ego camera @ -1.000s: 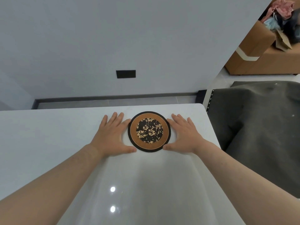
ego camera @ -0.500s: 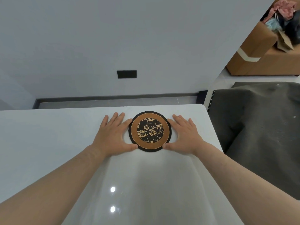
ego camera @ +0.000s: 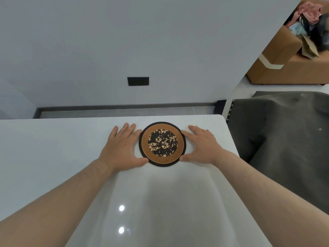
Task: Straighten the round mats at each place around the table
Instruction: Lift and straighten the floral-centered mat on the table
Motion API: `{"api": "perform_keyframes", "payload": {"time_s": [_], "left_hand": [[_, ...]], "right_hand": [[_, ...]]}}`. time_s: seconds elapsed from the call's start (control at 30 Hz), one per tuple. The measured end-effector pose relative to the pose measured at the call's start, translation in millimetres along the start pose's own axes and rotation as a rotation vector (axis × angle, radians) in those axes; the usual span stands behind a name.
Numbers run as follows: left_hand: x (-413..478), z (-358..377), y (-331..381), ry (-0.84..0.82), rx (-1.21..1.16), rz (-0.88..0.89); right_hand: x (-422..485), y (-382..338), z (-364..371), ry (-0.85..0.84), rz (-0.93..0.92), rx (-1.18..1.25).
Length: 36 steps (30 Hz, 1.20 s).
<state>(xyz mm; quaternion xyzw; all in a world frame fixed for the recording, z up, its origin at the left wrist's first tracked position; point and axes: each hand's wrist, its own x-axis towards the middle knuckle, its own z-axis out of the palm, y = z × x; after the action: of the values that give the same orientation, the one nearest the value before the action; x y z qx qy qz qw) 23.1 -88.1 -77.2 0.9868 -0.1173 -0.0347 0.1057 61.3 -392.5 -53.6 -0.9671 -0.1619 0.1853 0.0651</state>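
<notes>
White glossy tabletop (ego camera: 53, 148), rounded far-right corner, two ceiling-light glints near its front edge. Behind its far edge: grey wall (ego camera: 124, 41) w/ a black rectangular plate (ego camera: 138, 81), dark skirting strip (ego camera: 124, 106) along the floor. Off the tabletop's right edge, a dark grey fabric cover (ego camera: 284, 139) (over something, can't tell what). Top right: tan sofa (ego camera: 284, 68) w/ a heap of clothes (ego camera: 309, 16) on it.

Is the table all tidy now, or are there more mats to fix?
Not finished yet. Only one round mat shows, near the far edge of the white table, so nothing can be counted as done. That mat is in hand: the left hand and right hand lie flat on either side, fingertips at its rim. Mats at other places are out of view, so how many remain cannot be told.
</notes>
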Motion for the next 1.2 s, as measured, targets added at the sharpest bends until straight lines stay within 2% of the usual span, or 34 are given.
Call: {"api": "perform_keyframes", "payload": {"time_s": [0.33, 0.83, 1.2], "left_hand": [[-1, -1, 2, -0.021, 0.027, -0.007], [3, -3, 1, -0.008, -0.051, -0.037], [1, -5, 2, -0.031, -0.018, -0.014]], "right_hand": [[2, -12, 11, 0.12, 0.013, 0.044], [3, -11, 13, 0.101, 0.049, 0.067], [-3, -3, 4, -0.007, -0.012, 0.062]]}}
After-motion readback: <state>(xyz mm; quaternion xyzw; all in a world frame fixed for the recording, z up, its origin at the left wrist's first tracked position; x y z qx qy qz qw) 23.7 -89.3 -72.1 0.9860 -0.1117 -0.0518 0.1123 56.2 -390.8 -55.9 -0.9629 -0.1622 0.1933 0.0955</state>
